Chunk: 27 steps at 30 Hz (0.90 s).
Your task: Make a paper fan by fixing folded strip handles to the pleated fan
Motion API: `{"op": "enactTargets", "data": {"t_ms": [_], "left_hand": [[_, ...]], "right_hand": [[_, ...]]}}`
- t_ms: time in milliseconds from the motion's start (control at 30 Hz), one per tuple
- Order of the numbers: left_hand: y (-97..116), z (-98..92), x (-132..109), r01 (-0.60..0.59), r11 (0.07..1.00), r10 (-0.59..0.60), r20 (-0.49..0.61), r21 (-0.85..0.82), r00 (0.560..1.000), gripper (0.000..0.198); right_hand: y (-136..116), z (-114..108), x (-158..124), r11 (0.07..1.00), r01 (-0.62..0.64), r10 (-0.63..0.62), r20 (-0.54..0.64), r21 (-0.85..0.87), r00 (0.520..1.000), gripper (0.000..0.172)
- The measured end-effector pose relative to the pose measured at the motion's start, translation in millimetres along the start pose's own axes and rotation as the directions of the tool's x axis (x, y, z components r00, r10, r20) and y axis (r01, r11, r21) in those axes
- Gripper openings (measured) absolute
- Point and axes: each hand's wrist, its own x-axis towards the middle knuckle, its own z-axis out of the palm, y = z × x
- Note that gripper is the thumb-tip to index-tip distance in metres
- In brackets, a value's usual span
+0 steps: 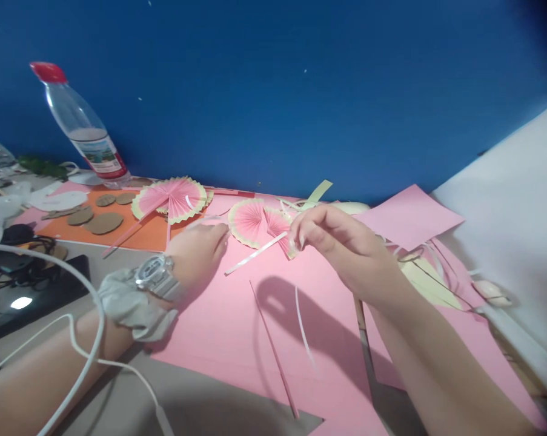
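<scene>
My right hand [332, 242] is closed in a pinch on one end of a narrow white paper strip [255, 254], which slants down to the left above pink paper [218, 327]. Just behind the strip lies a pleated pink paper fan [246, 221] with a pale green rim, partly covered by my right fingers. My left hand [200, 248] is low over the paper at the fan's left side, its fingers bent together; whatever they hold, if anything, is hidden. A thin pink stick [273, 348] and a curved white strip [303, 324] lie nearer me.
A second pleated fan [186, 206] with pink sticks lies on orange paper [132, 233] beside cardboard discs [104, 223]. A water bottle [91, 139] stands by the blue partition [273, 91]. A white cable [96, 309] crosses over my left forearm. Pink sheets [412, 215] lie at right.
</scene>
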Motion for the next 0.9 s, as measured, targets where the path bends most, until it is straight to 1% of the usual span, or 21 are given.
{"op": "enactTargets", "data": {"t_ms": [33,100,167,200,233,267,333,367,400,433,467,500,533,567,633,700,767,800,833,900], "left_hand": [[-2.5,-3.9,2.0,0.002,0.997,-0.004,0.016,0.081,1.000,0.025],[-7.3,-9.3,5.0,0.009,0.984,-0.021,0.063,0.180,0.998,0.026],[-11.2,-10.7,6.9,0.019,0.975,-0.048,0.122,0.223,0.991,0.026],[-12.2,-10.4,7.4,0.013,0.972,-0.045,0.134,0.234,0.990,0.025],[-12.1,-9.8,7.5,0.000,0.972,-0.029,0.120,0.236,0.992,0.023],[-10.4,-9.5,7.2,-0.017,0.975,0.000,0.080,0.222,0.997,0.022],[-1.6,-11.1,5.0,-0.063,0.993,0.067,-0.036,0.101,0.997,0.023],[5.5,-13.3,2.8,-0.093,0.995,0.091,-0.056,-0.035,0.994,0.024],[13.9,-16.4,0.0,-0.117,0.966,0.114,-0.025,-0.229,0.993,0.025],[23.1,-20.1,-3.3,-0.093,0.896,0.125,0.044,-0.434,0.991,0.029],[32.4,-23.9,-7.1,-0.050,0.800,0.154,0.125,-0.598,0.980,0.033],[41.1,-27.5,-10.9,-0.018,0.707,0.204,0.179,-0.707,0.963,0.032],[48.6,-30.6,-14.5,0.010,0.643,0.228,0.204,-0.766,0.952,0.029],[54.6,-33.2,-17.6,0.020,0.597,0.228,0.193,-0.802,0.954,0.025],[61.8,-36.4,-21.9,0.052,0.514,0.218,0.189,-0.856,0.957,0.024],[63.6,-38.1,-23.7,0.087,0.417,0.221,0.194,-0.905,0.956,0.024],[62.7,-38.7,-24.2,0.143,0.302,0.242,0.221,-0.942,0.945,0.023],[61.9,-38.5,-24.3,0.174,0.244,0.258,0.237,-0.954,0.937,0.022],[61.0,-38.2,-24.4,0.205,0.190,0.274,0.252,-0.960,0.928,0.022],[59.8,-37.0,-24.5,0.254,0.107,0.298,0.275,-0.961,0.914,0.023]], "right_hand": [[-0.6,0.3,-0.2,1.000,-0.003,0.003,0.013,-0.022,1.000,0.023],[-1.0,1.7,-1.0,0.997,-0.022,0.024,0.030,-0.074,0.999,0.023],[-1.1,4.1,-2.1,0.990,-0.063,0.066,0.019,-0.126,0.998,0.023],[-1.3,5.5,-2.6,0.985,-0.089,0.091,0.004,-0.146,0.996,0.023],[-1.6,7.0,-3.0,0.981,-0.112,0.112,-0.014,-0.157,0.994,0.023],[-2.0,8.6,-3.1,0.979,-0.128,0.125,-0.031,-0.161,0.992,0.023],[-2.8,11.6,-3.0,0.975,-0.151,0.144,-0.053,-0.163,0.988,0.024],[-3.1,13.2,-2.7,0.974,-0.157,0.150,-0.057,-0.163,0.987,0.024],[-3.3,14.6,-2.5,0.974,-0.159,0.153,-0.054,-0.162,0.987,0.024],[-3.5,16.0,-2.3,0.975,-0.160,0.155,-0.044,-0.156,0.987,0.023],[-3.7,17.3,-2.1,0.976,-0.161,0.159,-0.026,-0.143,0.987,0.023],[-3.8,18.4,-2.1,0.979,-0.162,0.163,-0.006,-0.123,0.987,0.022],[-3.9,19.2,-2.2,0.981,-0.166,0.168,0.011,-0.097,0.986,0.022],[-3.9,19.6,-2.2,0.983,-0.170,0.172,0.026,-0.066,0.985,0.022],[-3.3,19.4,-2.4,0.984,-0.177,0.175,0.052,0.035,0.983,0.021],[-1.7,18.7,-2.6,0.961,-0.156,0.141,0.085,0.227,0.986,0.021],[0.4,18.8,-2.9,0.882,-0.125,0.072,0.131,0.454,0.989,0.031],[1.4,19.5,-3.1,0.840,-0.115,0.042,0.147,0.530,0.988,0.033],[2.3,20.7,-3.3,0.815,-0.113,0.021,0.166,0.568,0.986,0.031],[3.7,23.9,-3.7,0.811,-0.120,-0.008,0.215,0.573,0.977,0.018]]}}
